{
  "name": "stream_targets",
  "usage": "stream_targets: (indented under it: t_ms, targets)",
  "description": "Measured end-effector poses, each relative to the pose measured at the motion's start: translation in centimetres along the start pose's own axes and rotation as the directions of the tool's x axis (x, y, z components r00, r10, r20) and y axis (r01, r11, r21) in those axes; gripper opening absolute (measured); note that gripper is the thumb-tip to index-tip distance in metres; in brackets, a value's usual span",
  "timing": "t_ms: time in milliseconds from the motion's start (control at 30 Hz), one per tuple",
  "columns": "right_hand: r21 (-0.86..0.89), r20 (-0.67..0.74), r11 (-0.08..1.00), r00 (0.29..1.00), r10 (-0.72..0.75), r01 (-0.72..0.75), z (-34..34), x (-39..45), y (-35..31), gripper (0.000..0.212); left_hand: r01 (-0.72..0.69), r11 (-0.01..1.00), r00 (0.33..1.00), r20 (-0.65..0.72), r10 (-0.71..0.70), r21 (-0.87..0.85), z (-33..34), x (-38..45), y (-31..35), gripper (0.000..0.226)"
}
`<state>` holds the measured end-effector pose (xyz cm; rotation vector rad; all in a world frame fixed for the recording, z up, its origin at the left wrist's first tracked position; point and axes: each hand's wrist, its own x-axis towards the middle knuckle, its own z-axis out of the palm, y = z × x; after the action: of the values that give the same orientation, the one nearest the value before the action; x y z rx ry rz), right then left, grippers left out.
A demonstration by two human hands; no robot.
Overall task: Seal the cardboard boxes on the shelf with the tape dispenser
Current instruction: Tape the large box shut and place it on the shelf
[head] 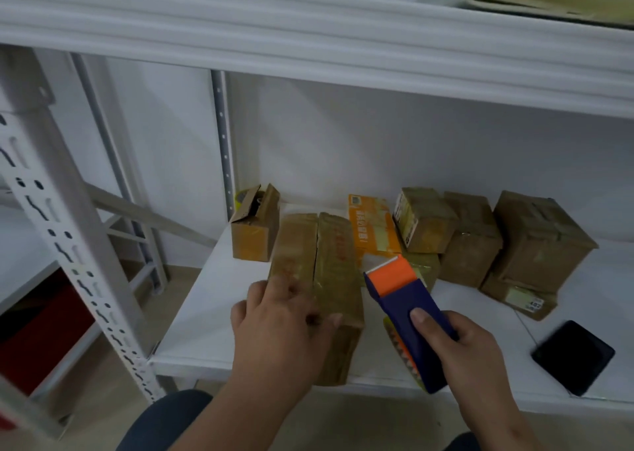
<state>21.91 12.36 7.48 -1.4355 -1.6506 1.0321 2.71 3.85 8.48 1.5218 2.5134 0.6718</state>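
Observation:
A long brown cardboard box (329,258) lies on the white shelf (202,317), its two top flaps meeting in a middle seam. My left hand (278,317) rests flat on its near end, fingers spread over the left flap and the seam. To the right of the box, my right hand (459,344) grips a blue and orange tape dispenser (404,299). The dispenser's orange end points away from me and hovers just right of the box. A small box (255,224) with open flaps stands at the back left.
An orange carton (372,231) leans behind the long box. Several closed brown boxes (477,234) are stacked at the back right. A black phone (573,356) lies at the shelf's front right. A perforated white upright (65,244) stands at left, an upper shelf overhead.

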Motion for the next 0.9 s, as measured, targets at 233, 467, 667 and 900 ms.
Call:
stream_targets:
  t_ms: [233,467,667,900]
  targets:
    - [-0.072,0.019,0.997,0.999,-0.030,0.031,0.2,-0.4,-0.2,0.032,0.015,0.989,1.000,-0.003,-0.016,-0.144,2.1,1.2,-0.6,0.037]
    - [-0.123,0.016,0.991,0.999,-0.041,0.043,0.4,-0.6,-0.4,0.030,-0.057,0.993,0.997,0.052,0.052,0.100,1.3,1.5,0.5,0.066]
    - [-0.093,0.014,0.995,1.000,-0.019,0.020,0.6,-0.8,-0.1,0.028,-0.191,0.959,0.981,0.069,0.181,0.208,2.3,0.9,-0.4,0.068]
    - [-0.065,0.003,0.998,1.000,-0.002,0.003,1.0,-1.1,0.0,0.028,-0.265,0.929,0.959,0.172,0.226,0.258,2.2,1.5,-0.8,0.076]
